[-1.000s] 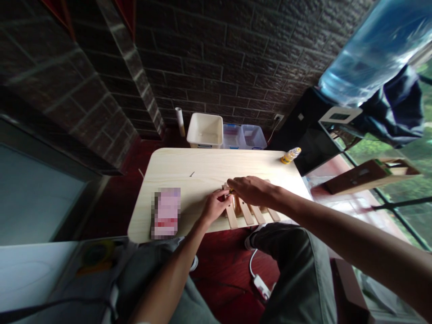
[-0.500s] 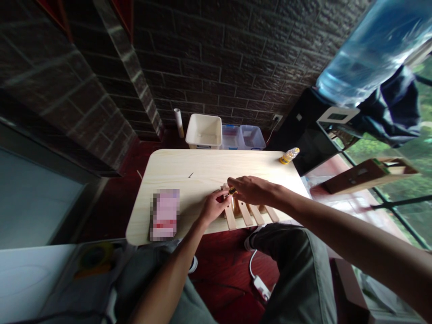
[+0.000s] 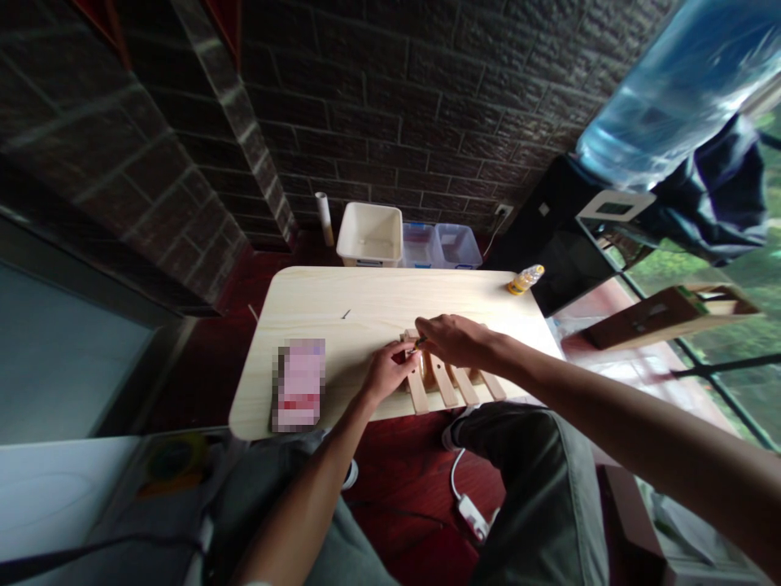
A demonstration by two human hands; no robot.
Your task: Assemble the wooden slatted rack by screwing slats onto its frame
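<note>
My right hand (image 3: 455, 339) is closed round a small screwdriver (image 3: 420, 344) with a yellow and black handle, mostly covered by the fingers. Its tip points down at the left end of a wooden slatted piece (image 3: 447, 392). My left hand (image 3: 389, 370) has its fingers pinched together at the screwdriver's tip, against the leftmost slat; whatever sits between them is too small to make out. Several pale slats stick out toward me over the table's near edge, some with dark holes. On the table (image 3: 317, 293) lies a thin dark screw-like piece (image 3: 346, 314).
A blurred pink phone-like item (image 3: 300, 387) lies at the table's left. A clear bottle with yellow parts (image 3: 525, 280) stands at the back right corner. Beyond the table are a cream bin (image 3: 369, 236) and clear plastic boxes (image 3: 456, 246). A white power strip (image 3: 473, 517) is on the floor.
My right hand has turned slightly over the screwdriver, so less of its handle shows. My left hand stays in place; the whole view has shifted a little.
</note>
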